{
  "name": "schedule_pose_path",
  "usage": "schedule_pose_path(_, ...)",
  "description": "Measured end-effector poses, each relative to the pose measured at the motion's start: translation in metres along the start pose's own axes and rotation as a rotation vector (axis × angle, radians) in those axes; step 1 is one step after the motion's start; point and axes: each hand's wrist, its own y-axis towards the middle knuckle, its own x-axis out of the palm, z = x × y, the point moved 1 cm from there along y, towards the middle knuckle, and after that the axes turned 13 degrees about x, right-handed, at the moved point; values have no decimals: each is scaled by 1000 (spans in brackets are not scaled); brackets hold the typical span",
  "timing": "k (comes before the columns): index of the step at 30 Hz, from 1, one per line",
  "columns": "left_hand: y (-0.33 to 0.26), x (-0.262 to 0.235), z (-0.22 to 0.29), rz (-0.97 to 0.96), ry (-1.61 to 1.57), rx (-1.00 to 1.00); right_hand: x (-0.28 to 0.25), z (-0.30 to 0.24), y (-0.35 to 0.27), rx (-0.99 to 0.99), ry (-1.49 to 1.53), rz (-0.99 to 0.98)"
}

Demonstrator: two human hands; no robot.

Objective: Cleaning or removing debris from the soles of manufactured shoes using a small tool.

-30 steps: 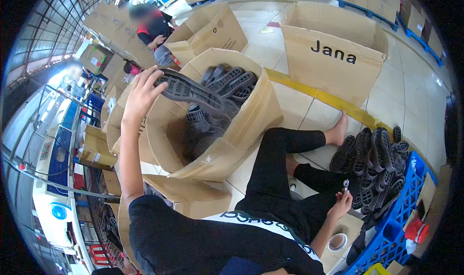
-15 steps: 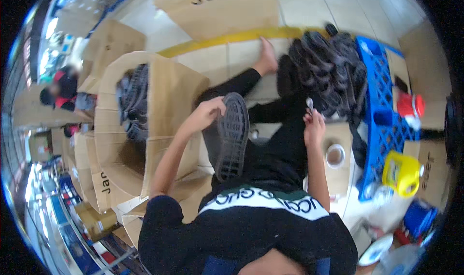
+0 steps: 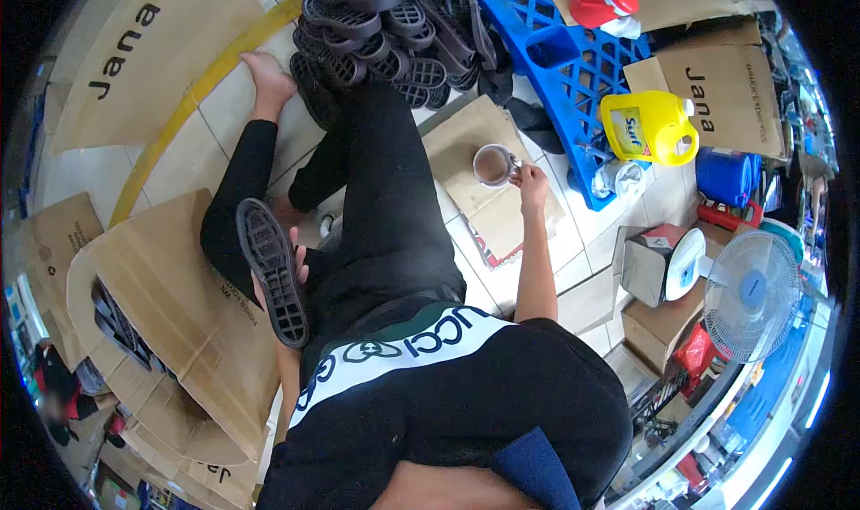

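Observation:
My left hand [image 3: 302, 255] is closed around the middle of a dark shoe sole [image 3: 271, 273], its gridded face toward me, above my left leg. My right hand [image 3: 530, 183] pinches at the rim of a pale cup [image 3: 481, 180] of brown contents. Between those fingers is a small pale-tipped tool, mostly hidden at the cup's edge; its kind is unclear. The cup stands on a flat cardboard piece [image 3: 466, 134] on the tiles. Beyond my legs lies a heap of dark soles [image 3: 385, 40].
A blue plastic pallet [image 3: 582, 89] stands far right, with a yellow jug [image 3: 649, 127] and a red-lidded container [image 3: 605, 4] by it. A fan [image 3: 751, 297] is at right. An open carton [image 3: 193, 304] with soles stands left; a large cardboard sheet [image 3: 125, 71] lies far left.
The view has swung to the right. My right hand has moved from beside the sole heap to the cup. My left hand still holds the sole, now lower and tilted the other way.

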Motion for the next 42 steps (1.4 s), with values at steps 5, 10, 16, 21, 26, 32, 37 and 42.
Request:
schedule_pose_path(5, 7, 10, -2, -51, 281, 33, -9, 23, 26, -8, -327, -74)
schedule_pose_path(10, 28, 5, 6, 5, 296, 106, 2, 45, 44, -82, -500, -100)
schedule_pose_path(16, 42, -6, 13, 106, 381, 204, 10, 54, 48, -143, -643, -59)
schedule_pose_path(21, 43, -7, 13, 122, 480, 216, 15, 56, 45, -116, -615, -74)
schedule_pose_path(26, 45, -11, 16, 108, 492, 201, 7, 58, 46, -134, -606, -51)
schedule_pose_path(32, 43, -13, 17, 103, 456, 183, -12, 45, 30, -127, -552, -10)
schedule_pose_path(37, 42, -13, 16, 128, 455, 210, -35, 40, 20, -79, -488, -31)
schedule_pose_path(42, 44, -12, 17, 117, 452, 208, -47, 40, 17, 8, -471, 3)
